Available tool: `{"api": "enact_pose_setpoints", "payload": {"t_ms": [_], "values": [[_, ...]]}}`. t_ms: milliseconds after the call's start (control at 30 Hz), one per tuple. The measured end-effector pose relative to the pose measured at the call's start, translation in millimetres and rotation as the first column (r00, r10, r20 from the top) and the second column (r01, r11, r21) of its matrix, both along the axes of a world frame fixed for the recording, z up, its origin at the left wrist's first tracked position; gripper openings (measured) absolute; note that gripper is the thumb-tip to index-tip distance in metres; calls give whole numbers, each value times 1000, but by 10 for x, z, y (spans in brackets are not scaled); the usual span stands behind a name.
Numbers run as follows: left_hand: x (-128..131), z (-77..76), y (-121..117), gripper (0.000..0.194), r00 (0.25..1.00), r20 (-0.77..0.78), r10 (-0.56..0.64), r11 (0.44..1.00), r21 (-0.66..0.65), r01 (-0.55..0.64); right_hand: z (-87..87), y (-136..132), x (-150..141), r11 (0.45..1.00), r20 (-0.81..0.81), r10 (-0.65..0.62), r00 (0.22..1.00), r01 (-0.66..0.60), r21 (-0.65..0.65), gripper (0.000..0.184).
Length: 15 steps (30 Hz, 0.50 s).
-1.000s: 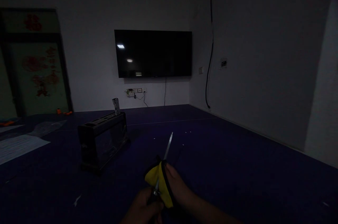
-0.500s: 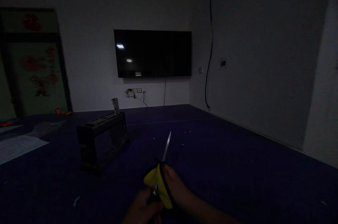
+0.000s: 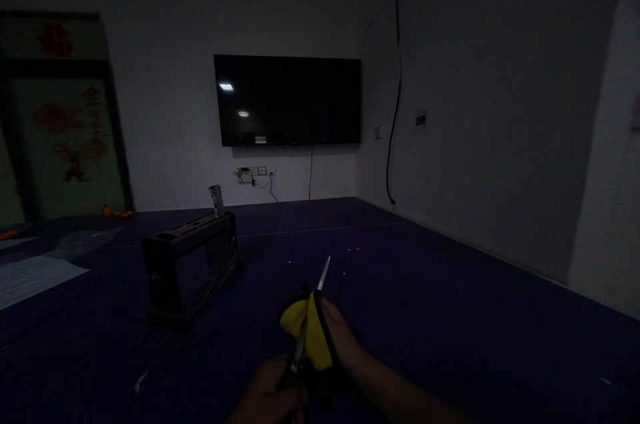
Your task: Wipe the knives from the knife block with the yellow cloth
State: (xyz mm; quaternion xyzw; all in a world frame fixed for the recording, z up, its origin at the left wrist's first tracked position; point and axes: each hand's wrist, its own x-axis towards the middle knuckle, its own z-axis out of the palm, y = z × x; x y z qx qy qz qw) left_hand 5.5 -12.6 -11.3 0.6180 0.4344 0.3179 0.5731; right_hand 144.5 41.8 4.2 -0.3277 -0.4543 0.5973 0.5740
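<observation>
Low in the head view, my left hand [image 3: 273, 391] is closed round the dark handle of a long metal-shafted tool that looks like a screwdriver [image 3: 324, 274]. Its shaft points forward and slightly right, with the thin tip bare. A yellow cloth with a black edge [image 3: 319, 337] is folded about the middle of the shaft. My right hand [image 3: 345, 337] grips this cloth from the right, its fingers partly hidden behind it. Left of my hands, a black rack [image 3: 175, 247] with slots along its top stands upright, and a pale patterned object [image 3: 216, 201] sticks up from its far end.
The dark blue surface [image 3: 425, 317] bears several small white scraps. Paper sheets [image 3: 40, 277] and clear plastic film [image 3: 85, 244] lie at the left, orange items [image 3: 117, 213] beyond. A television [image 3: 290, 101] hangs on the far wall; a black cable [image 3: 395, 124] runs down near the corner.
My right hand and the cloth have slid up the shaft, away from the handle, baring more of it near my left hand. The tip has shifted slightly right.
</observation>
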Motion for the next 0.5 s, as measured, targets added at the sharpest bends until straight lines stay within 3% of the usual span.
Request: {"api": "enact_pose_setpoints", "payload": {"t_ms": [167,367,500], "values": [[-18,-48,-27,27,998,63,20,999,48,-23,53,-109,-49,1000,8,13,1000,-13,-14,61],[-31,-89,-31,35,992,109,57,997,39,-62,22,-252,-144,984,116,170,979,-174,26,58],[-22,-46,-53,36,990,123,70,997,25,-73,2,-295,-138,976,222,188,957,-206,63,57]]}}
